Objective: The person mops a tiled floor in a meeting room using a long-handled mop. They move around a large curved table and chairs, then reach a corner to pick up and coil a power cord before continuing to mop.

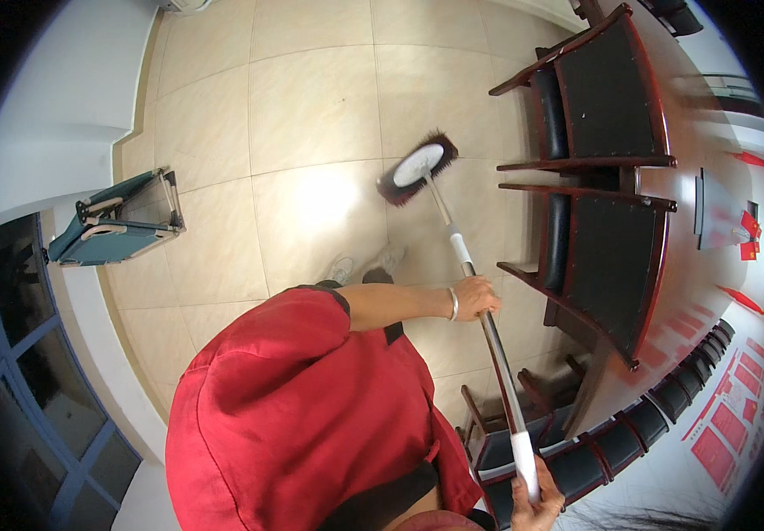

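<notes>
A long-handled push broom [420, 166] with a white oval head and dark bristles stands tilted, its bristles on the beige tile floor [315, 119]. Its handle [503, 372] is shiny metal with white plastic sections and runs back along my right side. My left hand [477, 298], with a silver bangle at the wrist, is wrapped around the metal shaft midway. Around the white grip [525, 461] at the upper end is my right hand [537, 499]. My shoes [342, 269] are on the tiles behind the broom head.
At right, wooden armchairs [611, 93] with black upholstery line a long conference table [694, 279] bearing small red flags [750, 235]. A folded green cot [120, 229] stands by the left wall. Blue-framed glass panes [56, 358] are at lower left.
</notes>
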Demonstrator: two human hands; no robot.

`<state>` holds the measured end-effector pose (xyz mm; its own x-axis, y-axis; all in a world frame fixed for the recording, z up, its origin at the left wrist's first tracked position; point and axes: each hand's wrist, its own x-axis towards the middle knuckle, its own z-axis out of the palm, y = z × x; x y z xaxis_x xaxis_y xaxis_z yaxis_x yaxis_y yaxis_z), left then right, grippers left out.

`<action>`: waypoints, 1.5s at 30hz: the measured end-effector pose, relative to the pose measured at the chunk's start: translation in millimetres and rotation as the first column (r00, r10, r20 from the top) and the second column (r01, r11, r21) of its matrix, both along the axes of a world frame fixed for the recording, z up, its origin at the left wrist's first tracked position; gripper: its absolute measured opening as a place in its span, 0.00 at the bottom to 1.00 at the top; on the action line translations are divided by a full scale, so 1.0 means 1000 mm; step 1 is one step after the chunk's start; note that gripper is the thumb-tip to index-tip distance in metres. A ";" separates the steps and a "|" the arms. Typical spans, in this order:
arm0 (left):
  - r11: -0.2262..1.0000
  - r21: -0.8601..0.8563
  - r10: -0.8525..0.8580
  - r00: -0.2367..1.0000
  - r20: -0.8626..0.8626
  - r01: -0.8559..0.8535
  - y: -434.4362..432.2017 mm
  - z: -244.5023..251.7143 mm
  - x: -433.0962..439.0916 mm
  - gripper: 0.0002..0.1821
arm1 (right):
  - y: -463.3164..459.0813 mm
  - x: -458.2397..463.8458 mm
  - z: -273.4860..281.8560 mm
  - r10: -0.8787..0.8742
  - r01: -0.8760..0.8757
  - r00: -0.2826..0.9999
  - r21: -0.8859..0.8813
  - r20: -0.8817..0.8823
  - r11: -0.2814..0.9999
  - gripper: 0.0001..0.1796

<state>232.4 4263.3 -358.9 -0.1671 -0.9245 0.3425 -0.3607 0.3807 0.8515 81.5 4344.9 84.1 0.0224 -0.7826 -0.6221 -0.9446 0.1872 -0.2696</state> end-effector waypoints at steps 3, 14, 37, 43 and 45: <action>0.975 0.220 -0.055 0.991 0.126 0.026 -0.014 -0.024 0.012 0.13 | -0.036 0.022 -0.014 0.236 -0.222 0.946 0.087 -0.220 0.971 0.20; 0.895 0.439 -0.188 0.819 0.542 -0.085 -0.105 -0.104 0.159 0.14 | -0.168 0.070 -0.138 0.042 -0.080 0.966 0.140 0.257 0.987 0.18; 0.771 0.506 0.152 0.883 0.444 -0.387 0.026 -0.093 0.408 0.13 | -0.222 0.317 -0.172 0.033 -0.303 0.885 0.521 0.464 0.798 0.19; 0.824 0.238 0.420 0.837 0.351 -0.514 -0.006 -0.100 0.459 0.12 | -0.209 0.362 -0.157 0.105 -0.296 0.905 0.431 0.413 0.852 0.23; 0.829 0.295 0.363 0.858 0.362 -0.475 -0.013 -0.085 0.479 0.13 | -0.209 0.382 -0.153 0.241 -0.411 0.870 0.363 0.429 0.836 0.25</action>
<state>711.8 4249.8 -444.1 0.2296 -0.9728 -0.0302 -0.6551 -0.1774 0.7344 463.6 4136.2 -68.4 0.5099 -0.3425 -0.7891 -0.8259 0.0615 -0.5604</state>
